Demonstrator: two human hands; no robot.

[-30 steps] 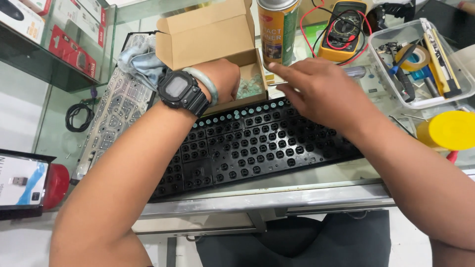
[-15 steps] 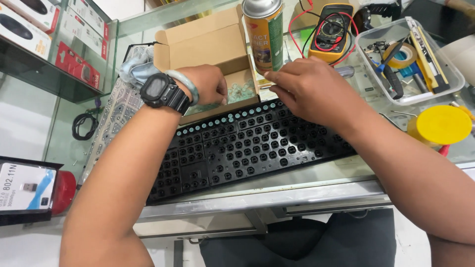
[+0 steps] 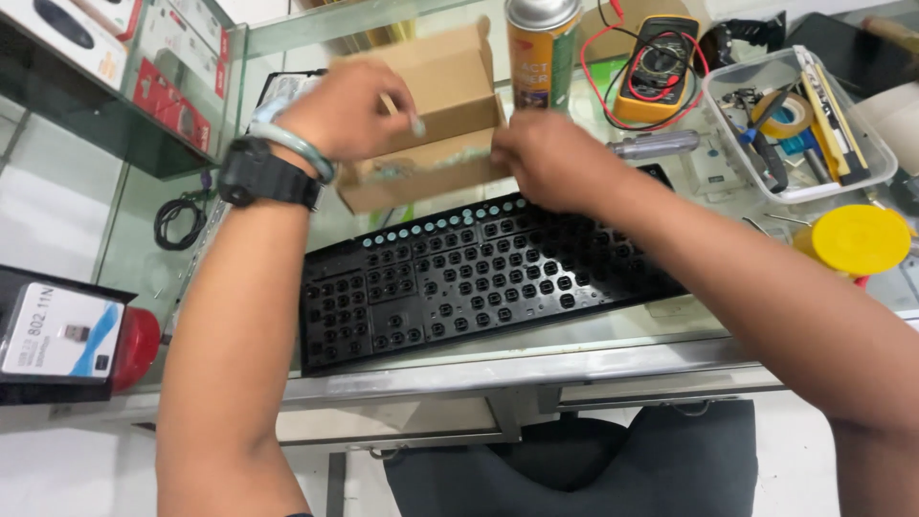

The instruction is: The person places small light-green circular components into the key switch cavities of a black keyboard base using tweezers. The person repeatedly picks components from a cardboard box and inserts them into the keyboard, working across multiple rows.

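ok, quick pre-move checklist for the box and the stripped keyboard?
1. Left hand on cardboard box: ok, gripping its left side.
2. Right hand on the box: ok, at its right lower edge.
3. Box contents secure: cannot tell, blurred.
4. Keyboard flat on glass counter: ok, keycaps off.
5. Spray can beside box: not ok, standing close.
6. Multimeter leads out of the way: ok, behind.

One head-worn camera looks steeply down, close over the glass desk (image 3: pixel 613 335).
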